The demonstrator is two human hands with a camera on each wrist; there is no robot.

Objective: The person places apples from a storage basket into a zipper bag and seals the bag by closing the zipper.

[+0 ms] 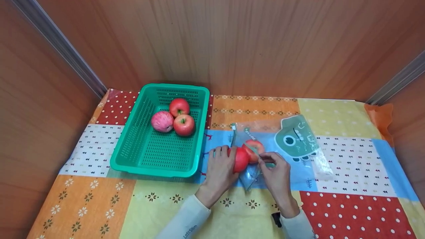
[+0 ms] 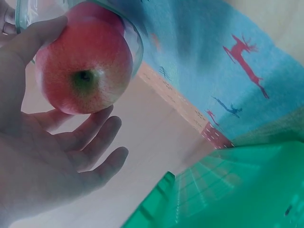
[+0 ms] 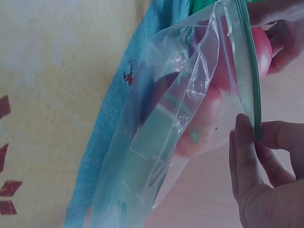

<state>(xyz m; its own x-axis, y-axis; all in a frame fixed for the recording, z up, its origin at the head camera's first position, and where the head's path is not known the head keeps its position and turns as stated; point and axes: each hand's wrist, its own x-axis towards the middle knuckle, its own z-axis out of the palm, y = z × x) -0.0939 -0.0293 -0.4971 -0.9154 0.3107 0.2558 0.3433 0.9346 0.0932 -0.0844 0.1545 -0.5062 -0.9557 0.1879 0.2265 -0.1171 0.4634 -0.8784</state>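
Observation:
My left hand (image 1: 221, 167) grips a red apple (image 1: 241, 160) at the mouth of a clear zip bag (image 1: 318, 162). In the left wrist view, thumb and fingertips sit around this apple (image 2: 85, 66), whose far side is within the bag's opening. Another apple (image 1: 255, 146) lies inside the bag, just beyond the held one. My right hand (image 1: 277, 169) pinches the bag's green zip edge between thumb and fingers, as the right wrist view shows along the zip strip (image 3: 254, 90). A green cartoon animal (image 1: 294, 137) is printed on the bag's far end.
To the left stands a green plastic basket (image 1: 146, 168) with three apples in it: two red apples (image 1: 179, 107) and a pinker, streaked one (image 1: 162, 121). A patchwork cloth (image 1: 159, 202) covers the table. Wooden panels (image 1: 232, 46) enclose the back and sides.

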